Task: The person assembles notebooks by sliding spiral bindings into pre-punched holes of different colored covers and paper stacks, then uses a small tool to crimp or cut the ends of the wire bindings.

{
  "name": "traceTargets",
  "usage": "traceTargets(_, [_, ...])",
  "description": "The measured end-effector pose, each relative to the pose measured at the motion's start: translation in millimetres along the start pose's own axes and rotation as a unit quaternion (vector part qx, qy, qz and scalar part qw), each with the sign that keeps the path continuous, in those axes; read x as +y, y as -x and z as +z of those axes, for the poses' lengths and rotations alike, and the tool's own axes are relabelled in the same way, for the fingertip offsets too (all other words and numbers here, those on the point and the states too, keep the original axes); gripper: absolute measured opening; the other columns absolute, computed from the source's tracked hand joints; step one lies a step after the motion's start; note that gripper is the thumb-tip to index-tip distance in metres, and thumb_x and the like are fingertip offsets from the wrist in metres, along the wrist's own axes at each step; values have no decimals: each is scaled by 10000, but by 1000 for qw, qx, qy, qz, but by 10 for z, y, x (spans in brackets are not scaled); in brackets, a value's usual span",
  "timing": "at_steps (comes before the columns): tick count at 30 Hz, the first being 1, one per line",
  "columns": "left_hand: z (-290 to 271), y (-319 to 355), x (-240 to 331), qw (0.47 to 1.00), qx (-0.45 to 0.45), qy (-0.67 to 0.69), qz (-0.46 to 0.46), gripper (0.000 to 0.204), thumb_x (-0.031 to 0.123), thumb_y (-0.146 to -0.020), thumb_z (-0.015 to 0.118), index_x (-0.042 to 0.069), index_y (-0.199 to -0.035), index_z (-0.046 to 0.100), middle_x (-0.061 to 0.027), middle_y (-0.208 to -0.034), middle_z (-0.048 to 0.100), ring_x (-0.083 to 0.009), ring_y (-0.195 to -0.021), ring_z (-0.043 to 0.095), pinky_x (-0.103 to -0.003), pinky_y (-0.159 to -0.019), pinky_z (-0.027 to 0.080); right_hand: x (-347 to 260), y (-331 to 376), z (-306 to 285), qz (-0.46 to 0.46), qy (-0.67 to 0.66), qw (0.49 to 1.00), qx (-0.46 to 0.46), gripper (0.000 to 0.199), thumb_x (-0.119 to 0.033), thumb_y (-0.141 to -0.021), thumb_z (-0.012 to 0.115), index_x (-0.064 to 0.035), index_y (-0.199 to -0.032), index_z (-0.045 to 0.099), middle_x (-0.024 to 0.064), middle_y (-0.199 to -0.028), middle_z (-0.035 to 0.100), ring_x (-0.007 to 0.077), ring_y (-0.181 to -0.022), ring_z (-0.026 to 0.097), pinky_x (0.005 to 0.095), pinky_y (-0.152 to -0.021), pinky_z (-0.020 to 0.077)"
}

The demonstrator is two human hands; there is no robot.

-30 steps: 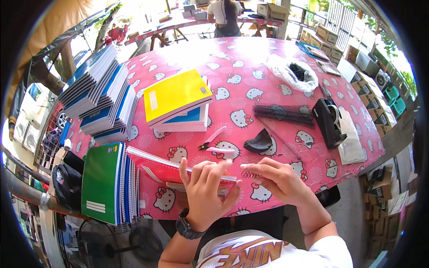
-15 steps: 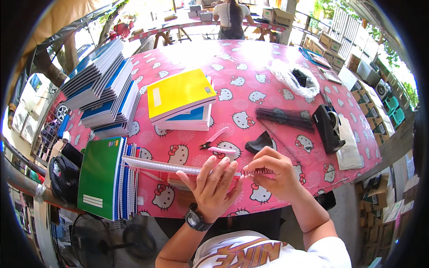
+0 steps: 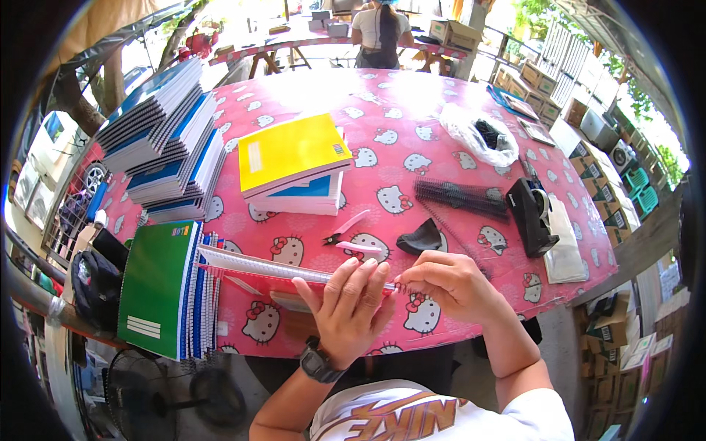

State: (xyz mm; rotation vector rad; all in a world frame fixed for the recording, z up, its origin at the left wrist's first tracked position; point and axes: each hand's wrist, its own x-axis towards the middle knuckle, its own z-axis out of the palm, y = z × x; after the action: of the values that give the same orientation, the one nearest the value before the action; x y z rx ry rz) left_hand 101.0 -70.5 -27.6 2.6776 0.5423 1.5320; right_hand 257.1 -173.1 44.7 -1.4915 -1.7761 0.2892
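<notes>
A thin notebook (image 3: 254,270) with a red cover stands on edge at the front of the table, its punched spine edge upward. My left hand (image 3: 346,312), with a dark watch at the wrist, grips its right part, the fingers lying over the top edge. Just beyond the notebook's right end, my right hand (image 3: 452,287) pinches a dark spiral binding wire (image 3: 401,287) at that edge. Much of the wire is hidden by the fingers. Pink-handled cutters (image 3: 346,234) lie open beyond the notebook, and a black curved piece (image 3: 419,239) lies behind my right hand.
Bound notebooks rise in a tall stack (image 3: 173,143) at left, with a green notebook (image 3: 158,287) nearer. A yellow notebook (image 3: 294,153) tops the middle pile. Several wire coils (image 3: 460,197), a tape dispenser (image 3: 531,217) and a plastic bag (image 3: 456,128) lie right. A person (image 3: 380,37) is at the far table.
My right hand has turned and closed in around the wire, so less of the coil shows beside the notebook's end. My left hand keeps its hold. The whole view has shifted slightly.
</notes>
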Motion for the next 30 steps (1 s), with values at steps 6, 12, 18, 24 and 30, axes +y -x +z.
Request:
traceTargets(6, [-258,-119,-30,993,-113,13,-23,389,215,-812,626,154,-1195,604,-4,-1100,590,-199,-1043,552,-599,-1088,10,-23,1,161,54,-56,997,27,263,-53,-741,710,-47,-969,578,86,-845,555,213,-747,591,320,-642,494])
traceTargets(12, [-372,-265,-132,983,-72,166,-28,219,78,-737,673,134,-949,664,12,-871,652,-165,-826,595,-378,-950,341,-143,-79,127,-37,85,996,5,230,-8,-761,654,-45,-971,570,89,-855,553,272,-786,573,351,-637,496])
traceTargets(18, [-363,-356,-148,978,-83,188,-43,169,72,-717,689,134,-871,659,6,-831,657,-177,-790,588,-330,-782,359,-127,-66,120,-19,87,996,-3,236,-12,-756,654,-48,-974,572,91,-866,577,269,-800,592,358,-633,496])
traceTargets(24, [-413,-370,-128,976,-92,192,-54,170,100,-702,703,138,-861,658,7,-807,641,-176,-773,578,-329,-778,349,-158,-56,106,-6,48,999,5,262,9,-723,671,-40,-958,568,103,-863,584,278,-799,596,366,-636,494])
traceTargets(30, [-350,-357,-115,977,-87,186,-57,158,122,-707,712,138,-847,641,8,-808,640,-176,-774,575,-331,-784,346,-87,-28,180,-12,50,998,44,255,9,-722,674,-38,-940,551,106,-832,571,284,-747,589,365,-630,487])
